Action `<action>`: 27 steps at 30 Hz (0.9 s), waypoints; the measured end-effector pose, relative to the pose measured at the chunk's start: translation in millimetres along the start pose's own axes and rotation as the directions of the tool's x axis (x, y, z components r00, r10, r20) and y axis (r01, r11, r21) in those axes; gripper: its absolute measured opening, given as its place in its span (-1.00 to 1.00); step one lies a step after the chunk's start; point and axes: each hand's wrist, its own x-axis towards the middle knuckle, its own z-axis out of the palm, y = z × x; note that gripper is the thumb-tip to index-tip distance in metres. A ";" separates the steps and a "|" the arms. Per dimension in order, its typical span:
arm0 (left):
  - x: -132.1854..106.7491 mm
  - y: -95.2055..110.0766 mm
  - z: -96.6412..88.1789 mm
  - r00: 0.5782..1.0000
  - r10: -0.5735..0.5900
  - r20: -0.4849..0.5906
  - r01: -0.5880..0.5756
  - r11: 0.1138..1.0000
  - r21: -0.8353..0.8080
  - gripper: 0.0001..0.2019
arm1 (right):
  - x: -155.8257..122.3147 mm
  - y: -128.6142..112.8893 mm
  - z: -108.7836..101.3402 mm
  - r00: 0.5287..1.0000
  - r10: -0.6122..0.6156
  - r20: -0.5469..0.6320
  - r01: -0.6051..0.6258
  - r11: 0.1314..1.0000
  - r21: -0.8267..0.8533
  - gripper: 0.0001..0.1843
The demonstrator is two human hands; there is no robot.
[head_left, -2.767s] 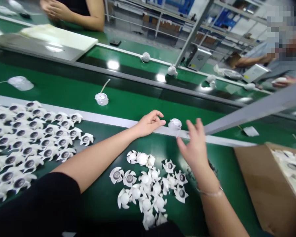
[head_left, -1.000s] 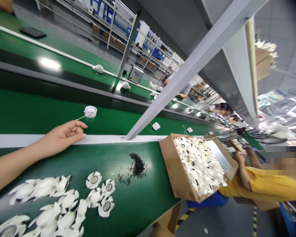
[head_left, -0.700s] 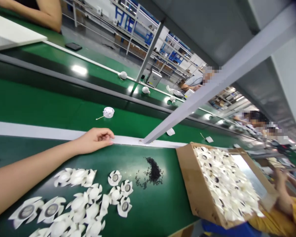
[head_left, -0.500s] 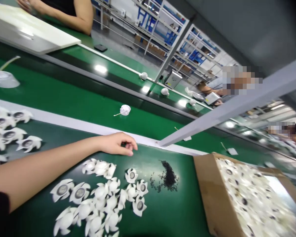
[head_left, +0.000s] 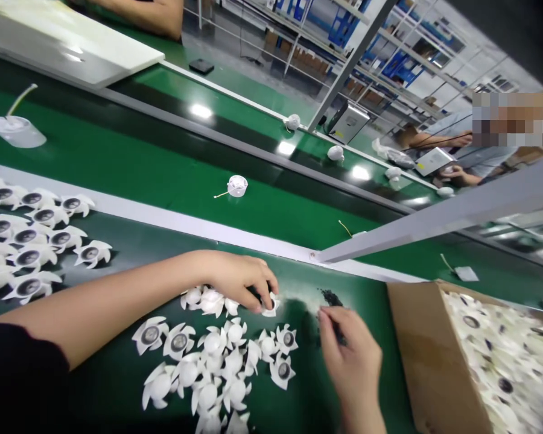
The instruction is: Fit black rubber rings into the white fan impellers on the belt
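White plastic vaned discs (head_left: 212, 342) lay piled on the green desk (head_left: 308, 386), probably light and stiff, best pinched by a vane. The left hand (head_left: 239, 278) curled down, gripping one disc; the right hand (head_left: 349, 355) drew its fingertips together beside black granules (head_left: 330, 297), its hold unclear.

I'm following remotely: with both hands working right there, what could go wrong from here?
The right hand is at the black granules, right beside the white fan-shaped plastic parts, so one brush might scatter granules among them. The left hand rests on that loose heap and could knock pieces out of place.
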 end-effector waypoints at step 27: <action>2.1 -25.0 0.1 0.967 0.000 -0.256 0.008 1.000 0.029 -0.90 | 35.8 -14.9 24.5 0.957 -0.034 0.287 0.000 0.993 0.120 -0.88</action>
